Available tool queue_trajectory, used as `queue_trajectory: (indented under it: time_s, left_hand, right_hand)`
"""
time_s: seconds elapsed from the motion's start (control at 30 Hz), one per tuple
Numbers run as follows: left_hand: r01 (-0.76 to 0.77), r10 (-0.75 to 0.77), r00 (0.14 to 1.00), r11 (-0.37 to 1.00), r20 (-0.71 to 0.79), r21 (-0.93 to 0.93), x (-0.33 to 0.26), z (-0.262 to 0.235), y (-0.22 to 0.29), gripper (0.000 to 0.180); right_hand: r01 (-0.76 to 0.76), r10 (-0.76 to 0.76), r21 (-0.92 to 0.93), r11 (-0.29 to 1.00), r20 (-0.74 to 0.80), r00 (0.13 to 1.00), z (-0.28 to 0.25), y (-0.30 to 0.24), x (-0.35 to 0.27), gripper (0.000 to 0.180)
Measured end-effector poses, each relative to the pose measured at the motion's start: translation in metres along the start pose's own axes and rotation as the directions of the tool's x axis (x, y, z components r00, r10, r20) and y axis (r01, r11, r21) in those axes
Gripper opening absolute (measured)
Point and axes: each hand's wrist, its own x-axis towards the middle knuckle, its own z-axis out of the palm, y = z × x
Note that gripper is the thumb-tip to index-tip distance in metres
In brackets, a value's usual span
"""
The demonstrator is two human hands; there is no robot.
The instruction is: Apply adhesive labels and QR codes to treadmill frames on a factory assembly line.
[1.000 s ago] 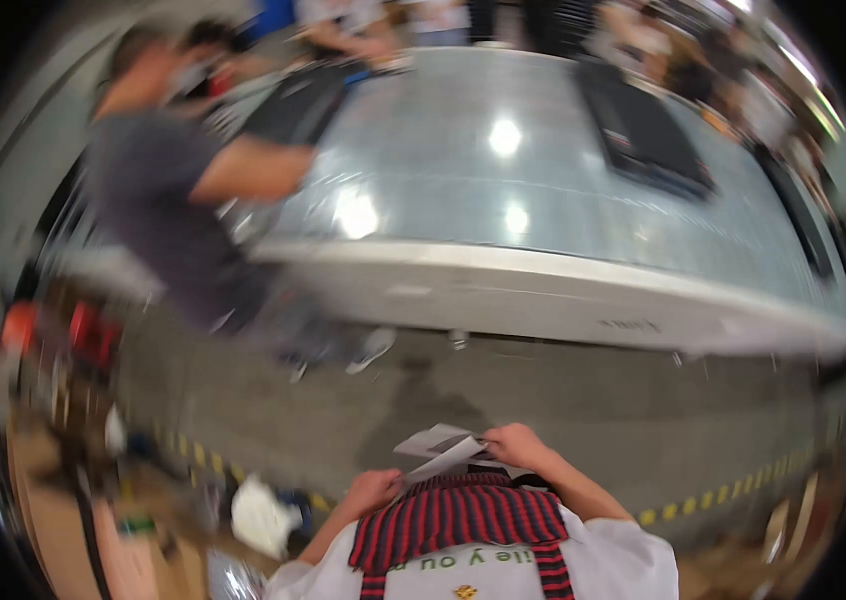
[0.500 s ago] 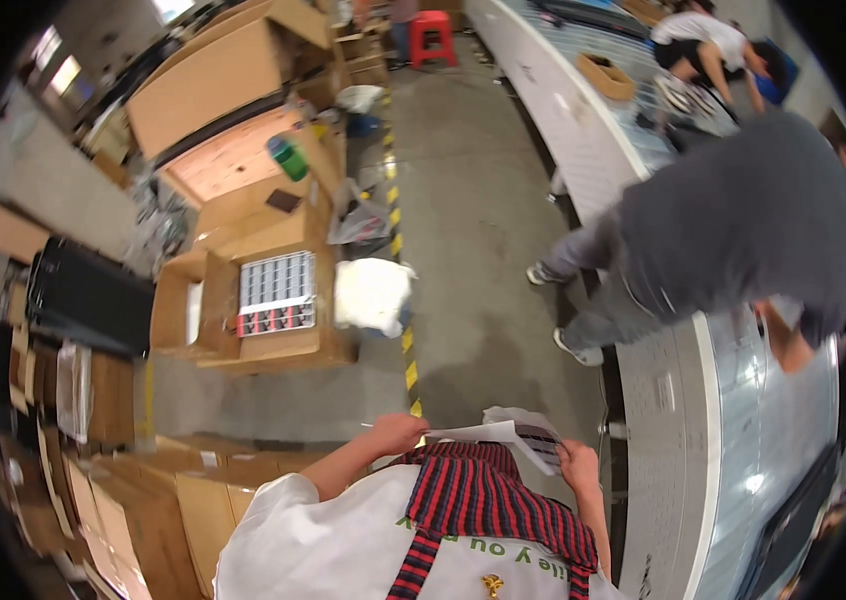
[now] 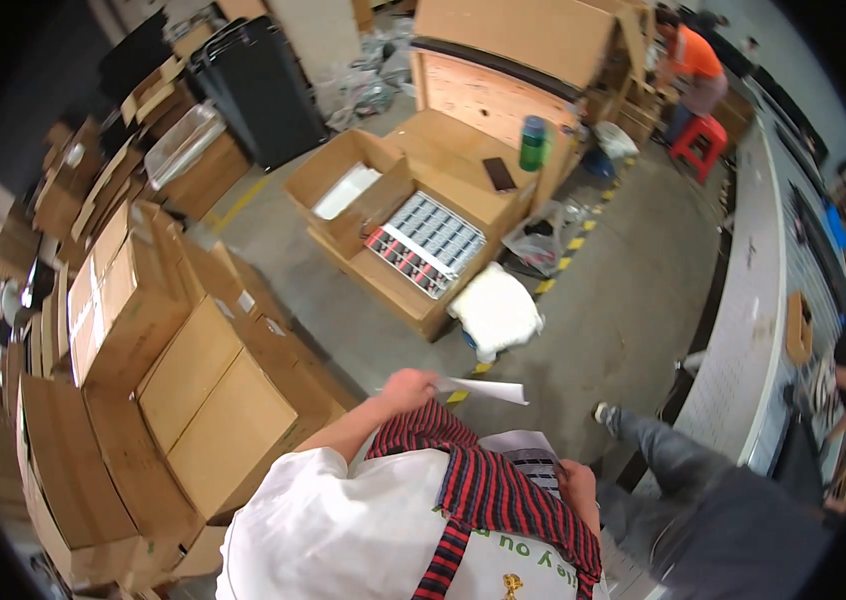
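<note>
Out in front of my apron, my left hand [image 3: 409, 388] is closed on the end of a white paper sheet [image 3: 488, 390], which sticks out to the right. My right hand [image 3: 577, 488] grips a sheet of labels [image 3: 533, 462] with dark printed rows, held low against the striped apron [image 3: 493, 490]. Between the two papers there is a gap. Ahead stands a carton workbench [image 3: 383, 290] bearing a stack of label sheets [image 3: 433, 240] and an open box [image 3: 348, 190] with white paper inside.
A stool with a white cover [image 3: 498, 310] stands beside the carton workbench, which also holds a green bottle [image 3: 533, 145] and a dark phone-like slab [image 3: 499, 174]. Large cartons [image 3: 223, 400] fill the left. A person in grey [image 3: 703, 520] is close by at right, along the conveyor [image 3: 743, 330].
My view has swung left, so the carton workbench now lies ahead and the person in grey sits lower right. The white sheet and the label sheet, earlier close together, have come apart.
</note>
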Motion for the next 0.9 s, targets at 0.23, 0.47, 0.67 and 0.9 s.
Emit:
queue_trajectory:
  time_s: [0.23, 0.47, 0.67, 0.9]
  left_hand:
    - [0.036, -0.135, 0.785, 0.984, -0.604, -0.173, 0.113, -0.176, -0.116, 0.022]
    - [0.391, -0.315, 0.715, 0.920, -0.624, -0.016, 0.261, -0.312, -0.239, 0.023]
    - [0.523, -0.430, 0.775, 0.848, -0.463, 0.088, 0.325, -0.314, -0.322, 0.029]
    - [0.582, -0.538, 0.806, 0.796, -0.246, 0.165, 0.345, -0.296, -0.343, 0.055]
  right_hand:
    - [0.156, -0.149, -0.026, 0.987, 0.161, 0.976, 0.017, -0.077, 0.132, 0.016]
    - [0.006, 0.017, -0.074, 0.997, 0.307, 0.952, 0.018, -0.171, 0.202, 0.014]
    - [-0.173, 0.174, -0.031, 0.984, 0.313, 0.934, 0.012, -0.206, 0.222, 0.015]
    - [-0.335, 0.319, 0.016, 0.942, 0.265, 0.910, 0.008, -0.225, 0.243, 0.015]
